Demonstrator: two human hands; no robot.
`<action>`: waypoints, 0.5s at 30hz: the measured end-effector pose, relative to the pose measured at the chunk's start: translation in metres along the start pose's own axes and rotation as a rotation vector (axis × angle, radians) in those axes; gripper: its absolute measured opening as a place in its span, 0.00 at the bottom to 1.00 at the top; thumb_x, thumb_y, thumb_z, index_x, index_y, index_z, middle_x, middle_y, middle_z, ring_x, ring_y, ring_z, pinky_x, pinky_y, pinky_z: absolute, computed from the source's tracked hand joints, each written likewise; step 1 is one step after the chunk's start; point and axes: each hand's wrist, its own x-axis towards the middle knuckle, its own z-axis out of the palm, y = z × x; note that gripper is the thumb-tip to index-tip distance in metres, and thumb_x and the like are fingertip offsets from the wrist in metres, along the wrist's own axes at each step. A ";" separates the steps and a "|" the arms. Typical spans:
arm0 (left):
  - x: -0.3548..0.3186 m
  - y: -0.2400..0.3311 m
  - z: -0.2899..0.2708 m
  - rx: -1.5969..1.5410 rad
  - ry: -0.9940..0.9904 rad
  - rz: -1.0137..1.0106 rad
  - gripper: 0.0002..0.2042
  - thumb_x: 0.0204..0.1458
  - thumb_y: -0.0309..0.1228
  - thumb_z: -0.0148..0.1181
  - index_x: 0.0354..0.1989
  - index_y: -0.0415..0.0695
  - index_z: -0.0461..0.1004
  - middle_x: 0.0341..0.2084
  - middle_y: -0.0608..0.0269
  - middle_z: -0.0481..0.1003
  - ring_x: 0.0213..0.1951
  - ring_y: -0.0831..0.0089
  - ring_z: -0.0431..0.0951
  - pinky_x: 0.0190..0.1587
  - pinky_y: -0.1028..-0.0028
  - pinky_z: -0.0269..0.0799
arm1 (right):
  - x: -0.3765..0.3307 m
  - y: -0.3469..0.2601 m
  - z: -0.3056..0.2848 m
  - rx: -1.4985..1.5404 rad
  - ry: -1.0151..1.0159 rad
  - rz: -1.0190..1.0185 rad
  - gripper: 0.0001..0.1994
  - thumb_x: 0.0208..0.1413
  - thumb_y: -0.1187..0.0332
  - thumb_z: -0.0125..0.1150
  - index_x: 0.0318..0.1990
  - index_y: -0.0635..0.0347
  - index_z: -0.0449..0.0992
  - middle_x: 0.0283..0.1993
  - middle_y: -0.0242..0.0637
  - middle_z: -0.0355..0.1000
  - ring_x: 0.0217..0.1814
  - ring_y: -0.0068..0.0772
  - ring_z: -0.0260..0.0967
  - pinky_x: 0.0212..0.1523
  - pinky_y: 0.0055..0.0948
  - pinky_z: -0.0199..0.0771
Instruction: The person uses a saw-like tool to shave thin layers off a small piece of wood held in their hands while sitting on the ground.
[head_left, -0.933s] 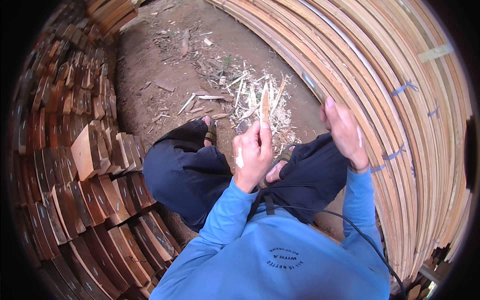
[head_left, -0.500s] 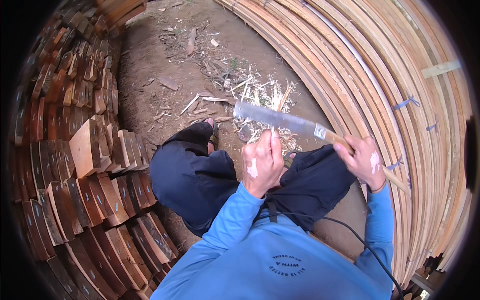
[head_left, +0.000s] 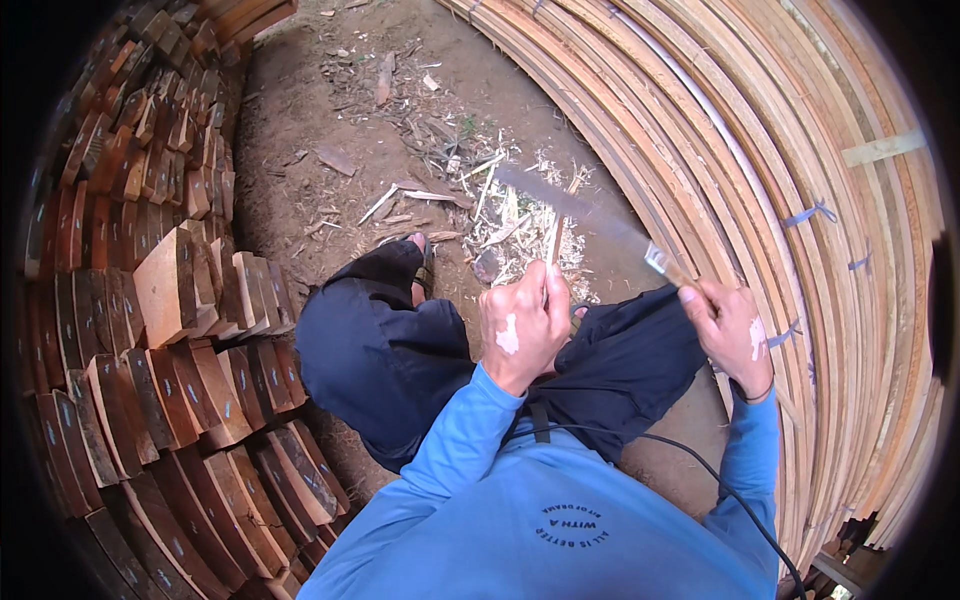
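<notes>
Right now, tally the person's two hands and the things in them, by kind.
Hands (left hand, right hand): 2
Wooden stick, in the left: 1
Long-bladed knife, in the right: 1
Total: 4

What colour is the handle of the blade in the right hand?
The handle is light tan-brown, like bare wood; it shows best in the head view.
</notes>
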 end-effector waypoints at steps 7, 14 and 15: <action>-0.001 0.001 0.003 -0.011 0.042 0.054 0.08 0.58 0.23 0.57 0.25 0.39 0.71 0.11 0.48 0.69 0.15 0.50 0.74 0.19 0.58 0.65 | -0.005 -0.016 -0.013 -0.072 -0.098 -0.046 0.23 0.62 0.55 0.63 0.23 0.67 0.73 0.16 0.55 0.61 0.19 0.60 0.62 0.24 0.47 0.62; 0.002 0.007 0.000 -0.046 -0.026 0.047 0.09 0.60 0.24 0.56 0.25 0.39 0.71 0.11 0.47 0.69 0.15 0.49 0.74 0.20 0.56 0.65 | 0.009 0.023 -0.011 -0.073 0.034 0.056 0.23 0.65 0.55 0.59 0.25 0.67 0.75 0.16 0.56 0.61 0.19 0.59 0.62 0.24 0.47 0.61; -0.001 0.005 0.000 -0.017 -0.045 0.035 0.09 0.60 0.25 0.56 0.25 0.39 0.71 0.11 0.47 0.69 0.15 0.49 0.74 0.20 0.56 0.66 | 0.004 0.018 -0.007 -0.009 0.040 0.008 0.23 0.65 0.55 0.60 0.25 0.67 0.75 0.16 0.55 0.60 0.18 0.58 0.61 0.23 0.46 0.61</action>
